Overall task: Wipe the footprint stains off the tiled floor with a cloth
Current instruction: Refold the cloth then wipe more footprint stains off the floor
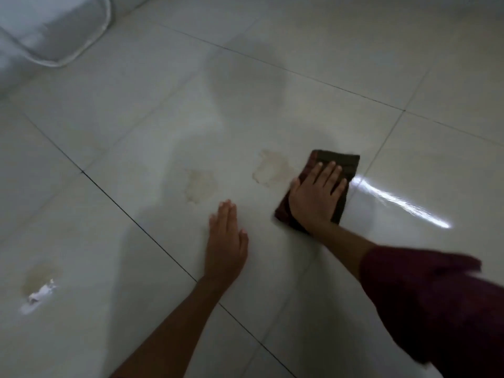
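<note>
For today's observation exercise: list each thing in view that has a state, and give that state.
Folded dark brown cloth: flat on the floor, pressed down.
Right hand: open, flat on the cloth.
Left hand: open, flat on the bare tile.
Nearest tan footprint stain: unwiped, beside the cloth.
Middle stain: unwiped.
Far-left stain: unwiped.

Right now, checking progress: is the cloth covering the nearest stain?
No, the cloth under the right hand lies just beside the stain.
</note>
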